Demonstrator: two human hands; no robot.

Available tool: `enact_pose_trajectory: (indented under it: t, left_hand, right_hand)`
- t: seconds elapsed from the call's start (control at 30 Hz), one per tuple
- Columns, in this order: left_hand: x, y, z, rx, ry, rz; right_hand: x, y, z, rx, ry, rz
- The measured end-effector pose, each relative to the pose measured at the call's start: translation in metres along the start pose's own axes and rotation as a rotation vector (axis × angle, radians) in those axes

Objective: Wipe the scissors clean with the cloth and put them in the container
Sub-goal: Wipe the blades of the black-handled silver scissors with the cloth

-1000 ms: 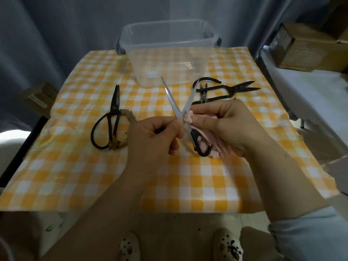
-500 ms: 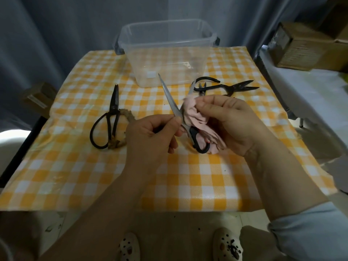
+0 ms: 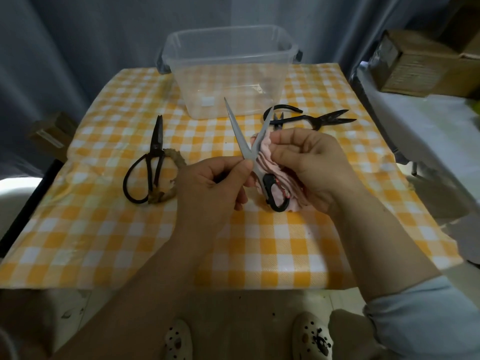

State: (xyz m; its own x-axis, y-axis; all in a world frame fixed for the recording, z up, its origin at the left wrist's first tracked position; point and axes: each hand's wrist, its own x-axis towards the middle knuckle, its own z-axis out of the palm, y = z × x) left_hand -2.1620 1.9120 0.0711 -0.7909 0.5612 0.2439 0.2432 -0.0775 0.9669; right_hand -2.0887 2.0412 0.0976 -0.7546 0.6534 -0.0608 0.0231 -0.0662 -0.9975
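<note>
Pinching open scissors [image 3: 238,133] near pivot with left hand [image 3: 215,188], clamping pink cloth [image 3: 266,155] on one blade with right hand [image 3: 309,162]. Seeing just checked tablecloth [image 3: 104,242] through clear bin [image 3: 233,74] behind.

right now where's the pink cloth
In the head view the pink cloth is bunched in the right hand just right of centre, pressed against one blade of the open silver scissors that the left hand pinches.

Container [image 3: 197,94] back ctr on table [image 3: 104,242], loose scissors [image 3: 155,146] front-L, shears [image 3: 309,119] front-R.
</note>
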Motion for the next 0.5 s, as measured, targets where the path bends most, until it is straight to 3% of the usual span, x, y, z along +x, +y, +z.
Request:
enact_pose_trajectory:
  t: [0.1,0.37,0.5]
  left_hand:
    - [0.000,0.000,-0.001,0.001,0.000,-0.013]
    - [0.002,-0.002,-0.002,0.024,-0.008,-0.003]
    - [0.003,-0.004,-0.003,0.030,-0.063,-0.009]
  right_hand:
    - [0.002,-0.003,-0.007,0.145,-0.138,0.152]
    - [-0.004,-0.002,-0.004,0.188,-0.301,0.196]
    - [-0.004,0.004,0.001,0.229,-0.251,0.224]
